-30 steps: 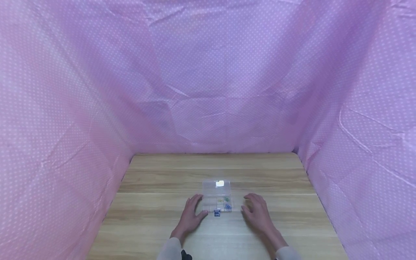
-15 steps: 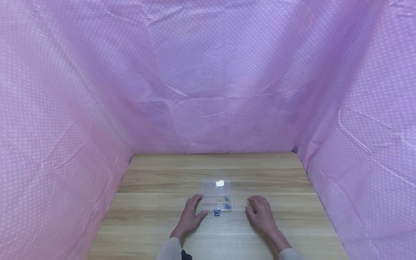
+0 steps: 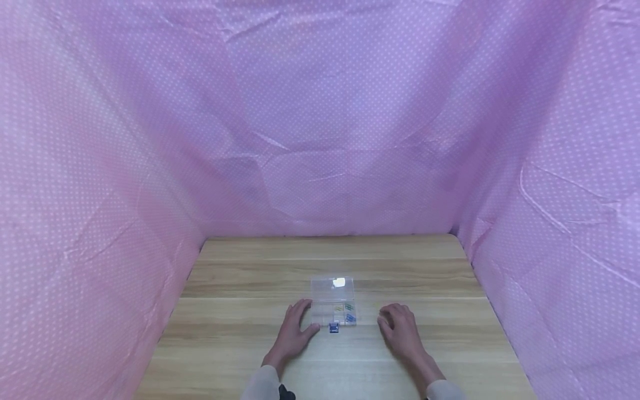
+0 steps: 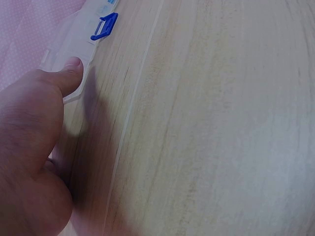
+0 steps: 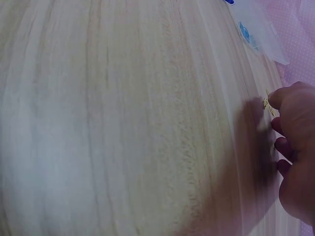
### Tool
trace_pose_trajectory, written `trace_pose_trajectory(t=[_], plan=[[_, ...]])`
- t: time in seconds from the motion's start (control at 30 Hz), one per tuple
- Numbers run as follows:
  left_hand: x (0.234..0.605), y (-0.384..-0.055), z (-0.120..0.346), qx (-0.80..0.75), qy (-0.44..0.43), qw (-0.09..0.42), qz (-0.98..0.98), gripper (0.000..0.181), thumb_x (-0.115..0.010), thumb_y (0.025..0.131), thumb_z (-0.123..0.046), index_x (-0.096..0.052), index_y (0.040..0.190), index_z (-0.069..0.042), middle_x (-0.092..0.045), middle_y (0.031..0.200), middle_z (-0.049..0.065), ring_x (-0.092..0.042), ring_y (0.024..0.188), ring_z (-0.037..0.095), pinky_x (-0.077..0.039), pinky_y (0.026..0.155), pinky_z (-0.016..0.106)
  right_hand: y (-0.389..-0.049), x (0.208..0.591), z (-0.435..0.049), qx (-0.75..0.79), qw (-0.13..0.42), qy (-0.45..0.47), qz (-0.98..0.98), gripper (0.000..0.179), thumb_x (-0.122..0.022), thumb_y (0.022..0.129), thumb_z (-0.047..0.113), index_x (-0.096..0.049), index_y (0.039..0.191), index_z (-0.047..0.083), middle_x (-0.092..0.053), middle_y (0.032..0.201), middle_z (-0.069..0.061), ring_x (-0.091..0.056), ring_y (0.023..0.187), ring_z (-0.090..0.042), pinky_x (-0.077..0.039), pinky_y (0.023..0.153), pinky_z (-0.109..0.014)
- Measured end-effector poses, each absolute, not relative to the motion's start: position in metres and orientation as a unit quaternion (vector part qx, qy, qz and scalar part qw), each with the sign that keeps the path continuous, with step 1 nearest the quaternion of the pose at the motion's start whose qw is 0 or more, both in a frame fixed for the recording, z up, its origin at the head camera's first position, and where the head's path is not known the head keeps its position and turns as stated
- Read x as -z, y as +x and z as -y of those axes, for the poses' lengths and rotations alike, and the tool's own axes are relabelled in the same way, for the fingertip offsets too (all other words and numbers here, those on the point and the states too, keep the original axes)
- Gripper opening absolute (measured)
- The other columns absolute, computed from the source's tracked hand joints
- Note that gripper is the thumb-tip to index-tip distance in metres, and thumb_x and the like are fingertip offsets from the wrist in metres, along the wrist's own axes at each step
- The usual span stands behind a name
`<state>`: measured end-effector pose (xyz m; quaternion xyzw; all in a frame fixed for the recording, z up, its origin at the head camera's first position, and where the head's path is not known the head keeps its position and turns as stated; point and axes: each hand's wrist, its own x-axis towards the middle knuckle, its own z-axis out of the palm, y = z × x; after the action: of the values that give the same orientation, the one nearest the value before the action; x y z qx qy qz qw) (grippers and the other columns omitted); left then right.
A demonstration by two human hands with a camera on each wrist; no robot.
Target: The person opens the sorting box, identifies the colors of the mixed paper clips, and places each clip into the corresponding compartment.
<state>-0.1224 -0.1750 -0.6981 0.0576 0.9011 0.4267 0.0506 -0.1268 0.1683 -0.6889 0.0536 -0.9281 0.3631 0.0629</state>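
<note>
A clear plastic compartment box (image 3: 322,313) lies on the table with its lid (image 3: 325,288) folded back. Yellow clips (image 3: 339,308), green clips (image 3: 349,306) and blue clips (image 3: 351,318) sit in its right-hand compartments. At the front edge juts a blue latch (image 3: 334,328). My left hand (image 3: 294,331) holds the box's left end, thumb at the front and fingers at the back. Right of the box, my right hand (image 3: 401,331) has its fingers bent inward near the tabletop. In the right wrist view, yellow clips (image 5: 267,104) show at its thumb tip, apparently pinched; the fingertips behind are partly hidden.
The wooden table (image 3: 240,266) has rounded far corners. Pink dotted cloth (image 3: 330,194) hangs behind it and along both sides.
My right hand has shifted slightly right, away from the box, and its thumb and fingers have drawn together. The left hand and the box stay in place.
</note>
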Motion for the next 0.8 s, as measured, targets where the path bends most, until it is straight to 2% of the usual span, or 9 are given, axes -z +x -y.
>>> trace_pose_trajectory(t=[0.43, 0.63, 0.8], plan=[[0.6979, -0.1226, 0.1749, -0.43, 0.057, 0.047, -0.9, 0.068, -0.08, 0.106, -0.03, -0.052, 0.165, -0.011, -0.051, 0.174, 0.021, -0.038, 0.169, 0.047, -0.016, 0.147, 0.067, -0.1278, 0.6944, -0.165, -0.357, 0.086, 0.055, 0.929, 0.013, -0.087, 0.096, 0.01, -0.082, 0.107, 0.009, -0.076, 0.113, -0.007, -0.067, 0.111, -0.03, -0.054, 0.11, -0.061], [0.697, -0.1224, 0.1749, -0.433, 0.058, 0.047, -0.898, 0.068, -0.08, 0.106, -0.03, -0.052, 0.165, -0.011, -0.052, 0.173, 0.021, -0.038, 0.169, 0.048, -0.016, 0.146, 0.068, -0.1281, 0.6938, -0.1639, -0.348, 0.073, 0.05, 0.933, 0.012, -0.087, 0.096, 0.009, -0.083, 0.107, 0.008, -0.074, 0.115, -0.009, -0.065, 0.114, -0.031, -0.053, 0.112, -0.06], [0.6987, -0.1234, 0.1754, -0.435, 0.06, 0.043, -0.897, 0.067, -0.081, 0.105, -0.029, -0.053, 0.164, -0.011, -0.054, 0.172, 0.022, -0.039, 0.168, 0.049, -0.016, 0.146, 0.069, -0.128, 0.6944, -0.1635, -0.343, 0.082, 0.058, 0.934, 0.011, -0.087, 0.095, 0.007, -0.084, 0.106, 0.008, -0.074, 0.113, -0.008, -0.065, 0.111, -0.03, -0.053, 0.108, -0.058]])
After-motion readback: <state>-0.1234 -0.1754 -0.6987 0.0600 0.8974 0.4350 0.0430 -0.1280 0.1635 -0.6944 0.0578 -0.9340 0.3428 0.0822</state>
